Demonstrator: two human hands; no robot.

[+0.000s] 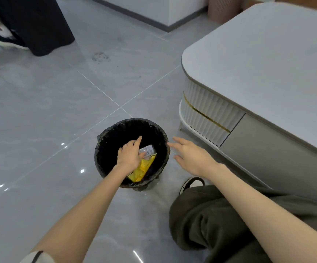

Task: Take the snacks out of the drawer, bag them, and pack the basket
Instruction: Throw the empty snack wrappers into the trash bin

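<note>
A bent trouser knee [220,221] sits closest, on the tiled floor [49,111]. Beyond it stands one round basket [100,141] lined with one black bag [116,130], beside the low surface [258,54]. Two snacks lie inside it: a yellow snack packet [144,168] and a silvery packet [148,149]. The left hand [130,154] reaches in on top of them, forefinger out; whether it pinches the silvery packet or merely rests there, I cannot tell. The right hand [189,156] hovers just beside the rim, fingers spread, holding nothing. This looks like the packing step; next, probably settle the packets and draw the hand clear.
</note>
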